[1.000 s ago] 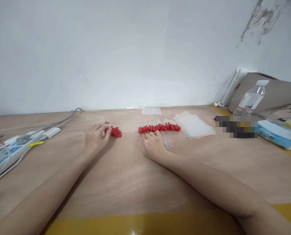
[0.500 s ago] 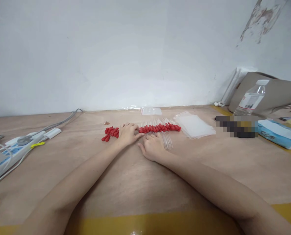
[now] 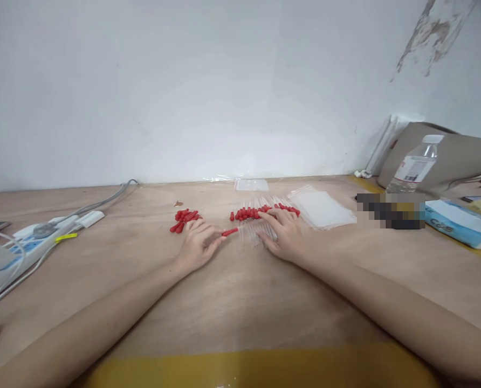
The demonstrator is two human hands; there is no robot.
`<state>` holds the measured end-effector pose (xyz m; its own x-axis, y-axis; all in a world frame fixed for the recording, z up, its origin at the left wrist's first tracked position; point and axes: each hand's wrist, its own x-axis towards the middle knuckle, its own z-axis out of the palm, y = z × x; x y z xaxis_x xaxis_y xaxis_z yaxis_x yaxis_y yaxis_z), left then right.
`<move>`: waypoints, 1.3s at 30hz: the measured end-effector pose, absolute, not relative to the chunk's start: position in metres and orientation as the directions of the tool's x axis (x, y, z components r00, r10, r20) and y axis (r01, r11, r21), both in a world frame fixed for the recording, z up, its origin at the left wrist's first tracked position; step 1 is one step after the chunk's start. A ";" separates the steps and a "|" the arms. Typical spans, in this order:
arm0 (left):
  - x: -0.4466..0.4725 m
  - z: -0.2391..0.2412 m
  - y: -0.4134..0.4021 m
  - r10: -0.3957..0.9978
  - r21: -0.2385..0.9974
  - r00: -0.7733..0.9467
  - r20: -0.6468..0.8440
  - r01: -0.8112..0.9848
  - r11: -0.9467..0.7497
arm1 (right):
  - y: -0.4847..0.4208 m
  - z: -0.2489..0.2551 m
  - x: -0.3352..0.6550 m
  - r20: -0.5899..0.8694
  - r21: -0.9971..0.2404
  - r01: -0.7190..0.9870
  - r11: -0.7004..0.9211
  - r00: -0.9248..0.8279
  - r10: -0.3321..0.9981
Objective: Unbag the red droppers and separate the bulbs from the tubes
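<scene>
My left hand (image 3: 199, 243) lies on the wooden table (image 3: 224, 302) with its fingers pinched on a clear dropper with a red bulb (image 3: 230, 231), which points right. Just behind it sits a small pile of loose red rubber bulbs (image 3: 185, 219). My right hand (image 3: 286, 233) rests with fingers stretched flat over a row of clear droppers with red bulbs (image 3: 251, 214), pressing on their glass stems.
A stack of clear plastic bags (image 3: 320, 208) lies right of the droppers, another small bag (image 3: 251, 185) by the wall. A water bottle (image 3: 414, 164), cardboard (image 3: 454, 156) and a blue packet (image 3: 459, 221) stand far right. A power strip with cables (image 3: 34, 237) lies at left.
My left hand went from the loose bulbs to the dropper row, then drew back toward me with one dropper. My right hand slid right and forward onto the row.
</scene>
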<state>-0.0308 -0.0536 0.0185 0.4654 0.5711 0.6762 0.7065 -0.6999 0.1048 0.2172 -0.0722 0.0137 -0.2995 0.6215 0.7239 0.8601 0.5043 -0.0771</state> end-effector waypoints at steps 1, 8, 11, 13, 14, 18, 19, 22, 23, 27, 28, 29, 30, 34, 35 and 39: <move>-0.031 0.018 -0.058 0.565 0.118 0.489 0.664 0.678 -0.725 | -0.074 0.012 0.221 0.731 -0.052 0.838 0.542 -0.338 0.592; -0.026 0.016 -0.067 0.527 0.148 0.576 0.625 0.575 -0.804 | -0.075 0.000 0.218 0.669 -0.012 0.643 0.766 -0.564 0.484; -0.024 0.017 -0.067 0.516 0.141 0.589 0.621 0.564 -0.814 | -0.072 -0.004 0.215 0.676 -0.048 0.595 0.802 -0.571 0.465; -0.020 0.019 -0.068 0.510 0.107 0.606 0.611 0.575 -0.811 | -0.071 -0.006 0.214 0.697 -0.058 0.583 0.811 -0.558 0.451; -0.017 0.019 -0.068 0.506 0.081 0.620 0.600 0.582 -0.809 | -0.071 -0.007 0.214 0.705 -0.057 0.582 0.811 -0.552 0.445; -0.001 0.016 -0.066 0.468 -0.030 0.687 0.555 0.579 -0.815 | -0.071 -0.011 0.211 0.714 -0.034 0.583 0.812 -0.554 0.428; 0.003 0.014 -0.064 0.456 -0.046 0.691 0.561 0.576 -0.816 | -0.070 -0.012 0.210 0.714 -0.028 0.577 0.817 -0.560 0.420; 0.008 0.012 -0.063 0.412 -0.074 0.690 0.595 0.557 -0.827 | -0.071 -0.013 0.208 0.724 -0.018 0.541 0.841 -0.573 0.384; 0.008 0.012 -0.063 0.402 -0.079 0.695 0.596 0.549 -0.832 | -0.071 -0.013 0.208 0.725 -0.013 0.529 0.849 -0.579 0.372; 0.006 0.016 -0.068 0.400 -0.081 0.724 0.562 0.529 -0.844 | -0.075 -0.009 0.209 0.708 0.021 0.497 0.868 -0.621 0.338; 0.005 0.017 -0.069 0.407 -0.075 0.731 0.548 0.527 -0.846 | -0.077 -0.008 0.210 0.706 0.034 0.496 0.868 -0.627 0.330; 0.005 0.018 -0.070 0.416 -0.065 0.737 0.533 0.526 -0.848 | -0.078 -0.007 0.210 0.706 0.047 0.495 0.868 -0.631 0.322; 0.004 0.019 -0.071 0.426 -0.054 0.745 0.514 0.523 -0.850 | -0.079 -0.006 0.210 0.706 0.059 0.495 0.867 -0.635 0.314; 0.000 0.020 -0.075 0.473 -0.002 0.767 0.434 0.526 -0.850 | -0.083 -0.004 0.210 0.701 0.108 0.488 0.866 -0.655 0.281; -0.001 0.020 -0.076 0.482 0.008 0.769 0.420 0.528 -0.849 | -0.083 -0.004 0.210 0.704 0.122 0.488 0.864 -0.657 0.271; -0.002 0.021 -0.079 0.484 0.021 0.769 0.418 0.525 -0.851 | -0.084 -0.005 0.210 0.729 0.170 0.490 0.855 -0.646 0.226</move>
